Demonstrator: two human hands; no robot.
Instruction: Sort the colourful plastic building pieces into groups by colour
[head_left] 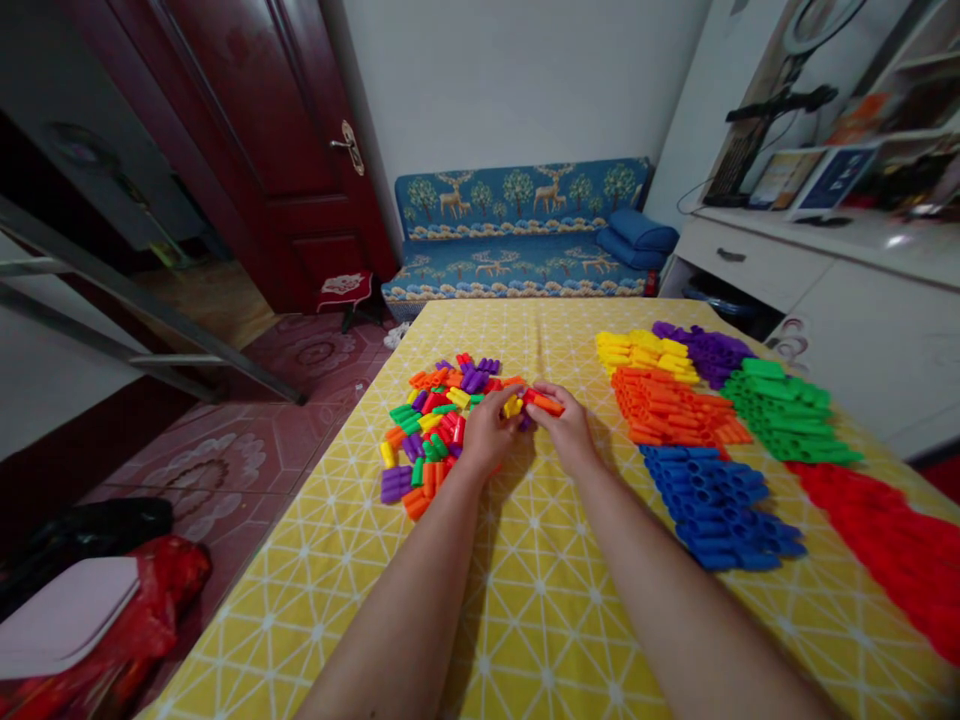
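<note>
Right hand (568, 428), orange piece (549, 405), in grip

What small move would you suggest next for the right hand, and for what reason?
I would perhaps move the orange piece in the right hand to the orange stack: that stack shows one colour, while the pile beside the left hand is mixed. A red piece shows close to the orange one; whether they are joined I cannot tell.

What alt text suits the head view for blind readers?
A left hand holds a small yellow plastic piece, the right hand an orange piece. On the yellow, white-lined tablecloth, a multicoloured pile of plastic pieces lies left, colour-sorted stacks of plastic tubes right.
</note>
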